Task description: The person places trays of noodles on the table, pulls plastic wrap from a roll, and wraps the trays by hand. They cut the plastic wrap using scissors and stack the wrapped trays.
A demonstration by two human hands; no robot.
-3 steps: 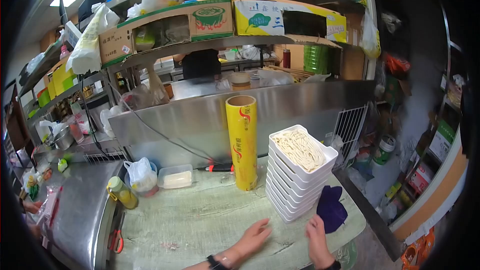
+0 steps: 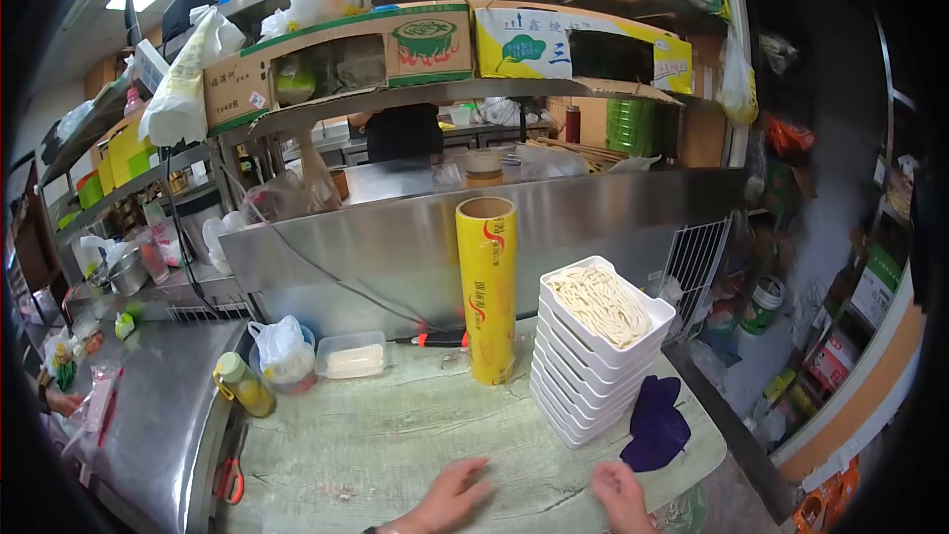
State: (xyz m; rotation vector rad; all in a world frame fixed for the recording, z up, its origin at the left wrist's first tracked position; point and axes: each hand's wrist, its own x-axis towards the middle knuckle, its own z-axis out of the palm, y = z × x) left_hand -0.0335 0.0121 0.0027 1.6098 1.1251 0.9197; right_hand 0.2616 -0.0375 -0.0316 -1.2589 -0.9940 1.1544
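Note:
A stack of several white plastic trays (image 2: 578,391) stands on the table, and pale noodles (image 2: 603,305) fill the top one. My left hand (image 2: 450,496) is low over the table's front, left of the stack, fingers stretched out and holding nothing. Just in front of the stack is my right hand (image 2: 620,496), its fingers curled in, with nothing seen in them. It is apart from the trays and from a dark purple cloth-like piece (image 2: 656,423) lying at the stack's right. Behind and left of the trays, a yellow roll of cling film (image 2: 486,297) stands upright.
Along the table's (image 2: 395,435) left side are a green-capped bottle (image 2: 243,384), orange-handled scissors (image 2: 230,480), a white plastic bag (image 2: 284,348) and a clear lidded-looking box (image 2: 351,356). A steel panel (image 2: 376,237) rises behind. A wire rack (image 2: 694,262) leans at the right.
Both hands have drawn back toward me, the left one also shifting leftward in view. The whole view has tipped slightly, so the table's things sit a little lower and further right.

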